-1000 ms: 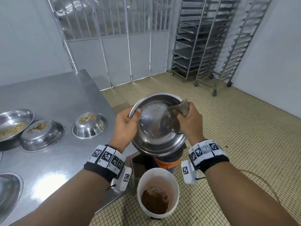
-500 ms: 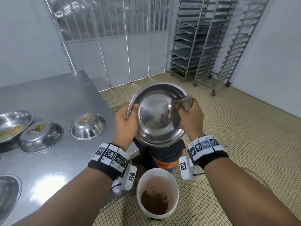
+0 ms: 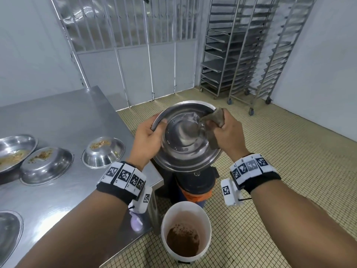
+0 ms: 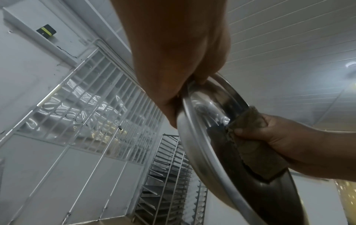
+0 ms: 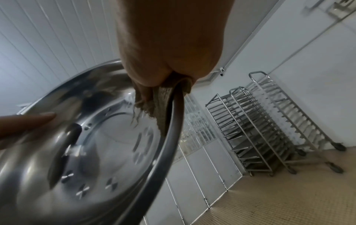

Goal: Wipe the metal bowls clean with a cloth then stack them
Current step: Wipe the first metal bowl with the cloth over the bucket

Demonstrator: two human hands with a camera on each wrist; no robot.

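Observation:
I hold a shiny metal bowl [image 3: 185,140] tilted toward me over the floor, past the table's corner. My left hand [image 3: 148,136] grips its left rim [image 4: 194,146], thumb inside. My right hand [image 3: 226,132] grips a brown cloth [image 3: 214,122] folded over the bowl's right rim [image 5: 173,121], part inside and part outside the bowl [image 5: 77,152]. The cloth [image 4: 250,144] lies against the inner wall. Three dirty bowls with food crumbs [image 3: 103,151] [image 3: 46,165] [image 3: 13,151] sit on the steel table.
The steel table [image 3: 58,117] fills the left; another bowl [image 3: 7,235] lies at its near left edge. A white bucket [image 3: 186,229] with brown waste stands on the tiled floor below the held bowl, beside a dark bin [image 3: 195,182]. Wheeled tray racks [image 3: 241,55] stand far right.
The right hand with the cloth has slid up the bowl's right rim toward the top. The bowl stays in the left hand's grip, held slightly higher than a second ago.

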